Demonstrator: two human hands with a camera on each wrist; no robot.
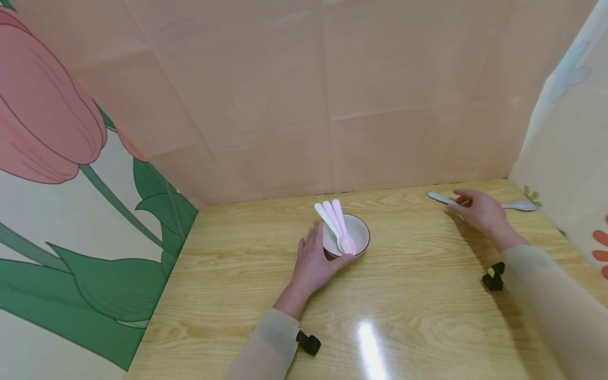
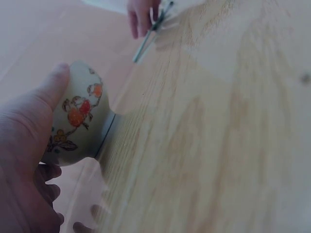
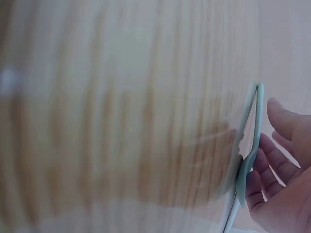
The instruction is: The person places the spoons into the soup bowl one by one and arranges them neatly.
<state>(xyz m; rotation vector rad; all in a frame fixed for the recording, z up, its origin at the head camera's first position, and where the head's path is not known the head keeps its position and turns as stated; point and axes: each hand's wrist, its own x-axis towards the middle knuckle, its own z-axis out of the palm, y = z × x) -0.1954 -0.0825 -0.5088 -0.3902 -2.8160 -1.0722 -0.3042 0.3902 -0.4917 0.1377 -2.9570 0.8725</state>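
A small bowl (image 1: 357, 233) stands mid-table with three plastic spoons (image 1: 338, 224) in it, white and pink, handles leaning toward the back wall. My left hand (image 1: 323, 252) cups the bowl's near left side. In the left wrist view the bowl (image 2: 80, 116) shows an orange flower pattern, with my thumb (image 2: 51, 90) on one side and my fingers (image 2: 48, 172) curled under the other. A pale blue-green spoon (image 1: 520, 206) lies flat at the far right. My right hand (image 1: 463, 203) rests over its handle, fingers (image 3: 274, 158) relaxed beside the spoon (image 3: 249, 145), thumb apart.
The wooden table (image 1: 408, 306) is boxed in by a peach back wall (image 1: 332, 105), a tulip-printed panel (image 1: 71, 184) on the left and a pale panel (image 1: 570, 137) on the right. Black wrist mounts (image 1: 494, 275) sit on both sleeves.
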